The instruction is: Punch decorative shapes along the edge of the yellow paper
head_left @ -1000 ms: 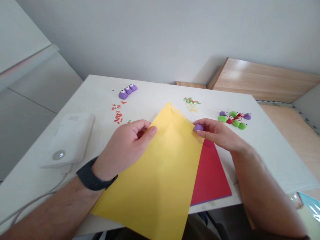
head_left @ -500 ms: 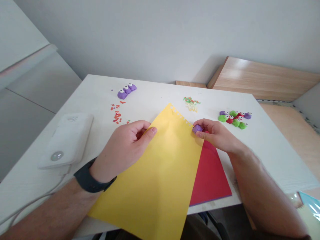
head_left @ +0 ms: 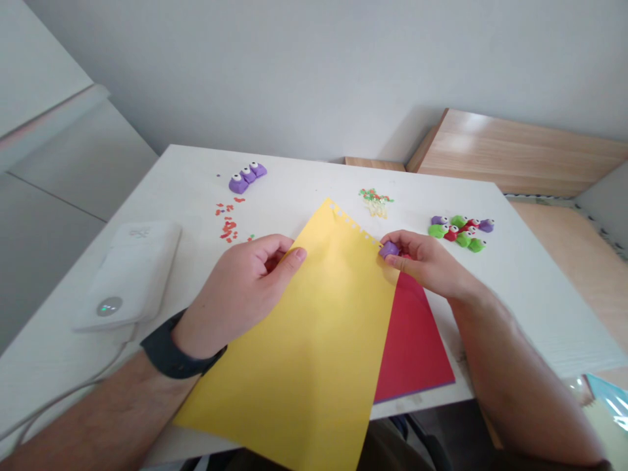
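My left hand (head_left: 240, 291) pinches the left edge of a yellow paper sheet (head_left: 309, 340), thumb on top, and holds it up off the white table (head_left: 540, 294). My right hand (head_left: 426, 265) is closed on a small purple paper punch (head_left: 389, 249) set at the sheet's top right corner. A row of punched holes runs along the sheet's top edge. A red sheet (head_left: 415, 343) lies flat under the yellow one. A dark watch sits on my left wrist.
Three purple punches (head_left: 247, 176) stand at the back left, near red paper bits (head_left: 228, 226). Green, red and purple punches (head_left: 461, 231) cluster at the right. A pile of cut-outs (head_left: 375, 201) lies behind the sheet. A white device (head_left: 130, 271) with cable rests left.
The punch in my right hand has shifted slightly along the sheet's top edge near the right corner. The left hand keeps its hold; the view has moved a little.
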`<state>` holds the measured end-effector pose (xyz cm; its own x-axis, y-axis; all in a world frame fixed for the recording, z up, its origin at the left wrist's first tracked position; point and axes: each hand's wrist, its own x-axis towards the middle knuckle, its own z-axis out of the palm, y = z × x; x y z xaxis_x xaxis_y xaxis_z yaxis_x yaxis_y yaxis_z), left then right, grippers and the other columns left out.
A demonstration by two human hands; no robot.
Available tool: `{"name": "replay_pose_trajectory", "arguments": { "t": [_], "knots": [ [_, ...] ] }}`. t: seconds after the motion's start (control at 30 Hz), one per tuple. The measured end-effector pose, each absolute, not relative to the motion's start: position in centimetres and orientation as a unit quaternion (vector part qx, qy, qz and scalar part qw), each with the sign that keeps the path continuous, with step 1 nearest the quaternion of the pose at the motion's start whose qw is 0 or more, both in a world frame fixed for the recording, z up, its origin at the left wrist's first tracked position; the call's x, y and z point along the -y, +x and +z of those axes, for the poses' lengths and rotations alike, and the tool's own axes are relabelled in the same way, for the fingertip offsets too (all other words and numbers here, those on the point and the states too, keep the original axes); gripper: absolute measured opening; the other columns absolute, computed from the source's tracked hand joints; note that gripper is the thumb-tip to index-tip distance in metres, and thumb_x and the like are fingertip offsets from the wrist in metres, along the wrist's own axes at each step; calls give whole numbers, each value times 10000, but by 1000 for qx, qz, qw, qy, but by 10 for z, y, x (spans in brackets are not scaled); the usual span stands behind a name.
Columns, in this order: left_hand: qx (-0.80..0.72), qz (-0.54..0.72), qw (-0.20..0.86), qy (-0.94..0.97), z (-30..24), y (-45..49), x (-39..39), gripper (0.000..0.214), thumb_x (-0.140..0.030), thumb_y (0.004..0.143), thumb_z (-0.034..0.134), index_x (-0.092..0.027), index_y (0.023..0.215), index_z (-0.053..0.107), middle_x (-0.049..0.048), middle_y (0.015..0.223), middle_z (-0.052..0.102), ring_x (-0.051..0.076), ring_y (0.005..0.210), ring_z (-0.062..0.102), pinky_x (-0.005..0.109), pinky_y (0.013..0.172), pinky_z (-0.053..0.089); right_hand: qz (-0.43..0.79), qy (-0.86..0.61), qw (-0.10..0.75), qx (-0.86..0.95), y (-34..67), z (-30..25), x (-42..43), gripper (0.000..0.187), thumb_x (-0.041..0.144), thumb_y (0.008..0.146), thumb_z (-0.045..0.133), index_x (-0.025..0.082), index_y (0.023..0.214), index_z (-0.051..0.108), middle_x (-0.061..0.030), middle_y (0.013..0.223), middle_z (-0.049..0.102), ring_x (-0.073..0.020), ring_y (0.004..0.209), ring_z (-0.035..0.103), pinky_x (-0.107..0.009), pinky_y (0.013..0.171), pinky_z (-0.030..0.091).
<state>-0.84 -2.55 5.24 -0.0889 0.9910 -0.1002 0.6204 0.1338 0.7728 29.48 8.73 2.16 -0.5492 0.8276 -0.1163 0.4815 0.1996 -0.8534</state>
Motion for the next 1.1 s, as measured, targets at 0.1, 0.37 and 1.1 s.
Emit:
{"name": "replay_pose_trajectory", "arguments": {
  "t": [0.1,0.37,1.1],
  "knots": [
    [-676,291,323,595,50,-9,25,335,-496,1005,580,-207,866,675,-78,653,605,108,609,527,256,577,364,456,-430,185,757,295,21,-87,214,328,916,687,204,1090,692,-58,990,710,-222,912,644,-372,827,528],
    [-677,297,320,593,47,-10,24,327,-498,994,591,-219,845,674,-82,631,602,105,580,522,262,555,359,447,-425,175,768,294,20,-86,220,303,908,679,209,1107,687,-52,971,703,-216,884,634,-365,809,521],
    [-679,288,332,588,49,-8,24,330,-500,983,580,-208,872,686,-53,670,640,132,606,540,260,563,361,377,-447,167,794,292,18,-88,199,258,881,655,228,1075,689,-34,964,738,-215,878,653,-351,815,501]
  ]
}}
